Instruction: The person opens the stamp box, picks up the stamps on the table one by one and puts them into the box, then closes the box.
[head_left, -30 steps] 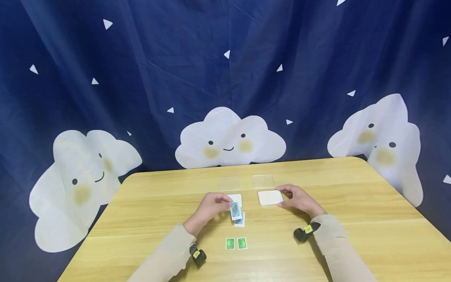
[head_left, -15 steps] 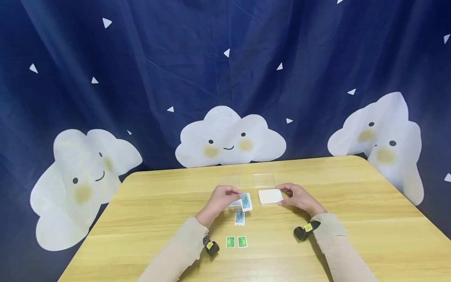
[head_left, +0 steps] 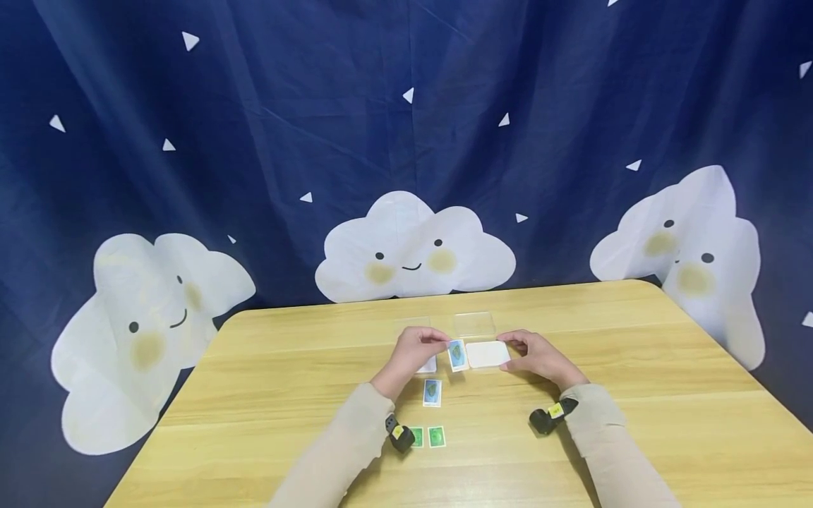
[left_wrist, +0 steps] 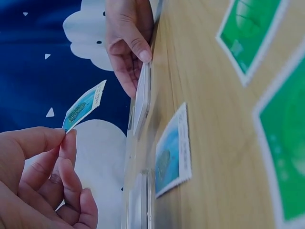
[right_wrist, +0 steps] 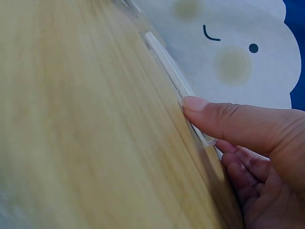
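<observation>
My left hand pinches a blue postage stamp by its edge between thumb and forefinger. In the left wrist view that stamp is raised above the table, its perforated border showing. It overlaps the left end of a flat clear case with a white top in the head view. My right hand grips this case's right end, thumb on the near side. A second blue stamp lies on the table, below another white-topped case that my left hand partly hides.
Two green stamps lie side by side nearer me, the left one partly covered by the wrist camera. Thin clear lids lie behind the cases. A dark blue curtain hangs behind the wooden table.
My left hand has carried the blue stamp rightward and slightly away from me, from above the other blue stamp to the right-hand case. The right hand has stayed in place.
</observation>
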{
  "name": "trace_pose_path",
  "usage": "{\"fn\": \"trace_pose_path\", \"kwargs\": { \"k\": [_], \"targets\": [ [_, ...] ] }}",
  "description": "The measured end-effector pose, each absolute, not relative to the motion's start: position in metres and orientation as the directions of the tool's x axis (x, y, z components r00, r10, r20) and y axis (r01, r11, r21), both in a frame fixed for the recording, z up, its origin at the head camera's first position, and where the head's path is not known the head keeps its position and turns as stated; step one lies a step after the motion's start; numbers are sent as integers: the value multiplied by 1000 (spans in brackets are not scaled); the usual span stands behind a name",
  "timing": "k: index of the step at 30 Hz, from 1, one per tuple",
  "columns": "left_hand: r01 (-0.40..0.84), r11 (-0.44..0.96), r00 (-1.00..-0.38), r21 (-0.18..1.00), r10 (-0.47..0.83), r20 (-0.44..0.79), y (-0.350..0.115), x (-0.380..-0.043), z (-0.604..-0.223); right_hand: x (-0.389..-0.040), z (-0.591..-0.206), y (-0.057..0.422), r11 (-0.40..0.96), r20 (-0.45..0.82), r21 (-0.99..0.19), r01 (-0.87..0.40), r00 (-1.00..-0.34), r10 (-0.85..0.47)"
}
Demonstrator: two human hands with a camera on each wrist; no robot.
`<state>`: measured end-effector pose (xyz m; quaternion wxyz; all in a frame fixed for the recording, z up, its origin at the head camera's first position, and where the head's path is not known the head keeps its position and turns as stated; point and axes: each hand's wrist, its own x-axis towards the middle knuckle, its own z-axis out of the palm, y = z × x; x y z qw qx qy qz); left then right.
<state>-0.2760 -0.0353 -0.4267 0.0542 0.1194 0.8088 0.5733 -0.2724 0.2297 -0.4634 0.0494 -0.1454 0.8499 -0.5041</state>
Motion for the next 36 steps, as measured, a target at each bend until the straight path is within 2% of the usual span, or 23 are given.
{"fn": "trace_pose_path", "kwargs": {
  "k": [26, 36],
  "targets": [
    [57, 273, -982, 960, 191, 4, 10, -288, -423, -275, -464, 231, 473, 45, -862, -182, -957, -287],
    [102, 279, -984, 955, 170, 55, 25, -293, -424, -274, -463, 230, 481, 42, -858, -182, -957, -288]
  ]
}}
